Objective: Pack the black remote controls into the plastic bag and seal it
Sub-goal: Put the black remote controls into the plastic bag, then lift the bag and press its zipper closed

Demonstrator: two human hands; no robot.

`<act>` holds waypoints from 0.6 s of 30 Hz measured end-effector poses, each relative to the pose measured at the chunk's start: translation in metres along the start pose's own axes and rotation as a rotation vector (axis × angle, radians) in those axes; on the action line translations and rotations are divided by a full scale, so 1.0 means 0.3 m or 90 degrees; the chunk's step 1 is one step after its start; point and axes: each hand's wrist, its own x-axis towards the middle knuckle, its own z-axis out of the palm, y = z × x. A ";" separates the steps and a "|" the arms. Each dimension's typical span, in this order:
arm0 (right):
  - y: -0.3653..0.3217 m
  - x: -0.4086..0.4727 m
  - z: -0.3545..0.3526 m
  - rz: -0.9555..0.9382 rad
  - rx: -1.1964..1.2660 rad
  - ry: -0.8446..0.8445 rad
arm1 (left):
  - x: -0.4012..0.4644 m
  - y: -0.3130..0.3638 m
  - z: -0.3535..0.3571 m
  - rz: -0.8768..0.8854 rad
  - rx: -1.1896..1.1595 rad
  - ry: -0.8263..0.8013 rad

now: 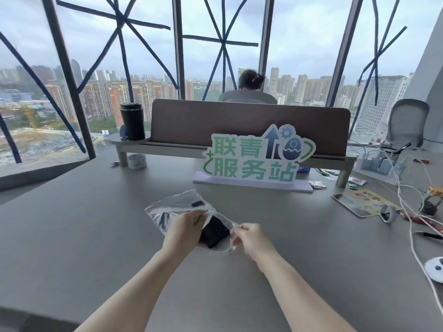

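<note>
While both hands (184, 227) pinch bag (177, 209), remote (214, 232) seemingly inside.

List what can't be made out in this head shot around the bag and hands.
- Bag mouth: head view, both hands cover it; sealed or open unclear.
- Remote count: the wrinkled, glary plastic bag blurs the dark shapes inside.
- Black remote: left hand hides its left end.
- Right hand fingertips: curled under, pinch unclear.

green sign (257, 157), blk tumbler (132, 121), tape roll (137, 161)
</note>
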 end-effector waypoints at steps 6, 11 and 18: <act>0.043 0.041 -0.043 -0.064 -0.214 0.063 | -0.008 -0.029 -0.016 0.045 0.028 -0.020; 0.037 0.119 0.025 -0.132 -0.270 0.091 | -0.028 -0.037 -0.042 0.027 0.182 -0.217; -0.078 0.073 -0.026 -0.166 -0.207 0.161 | -0.019 -0.012 -0.161 -0.125 0.215 -0.220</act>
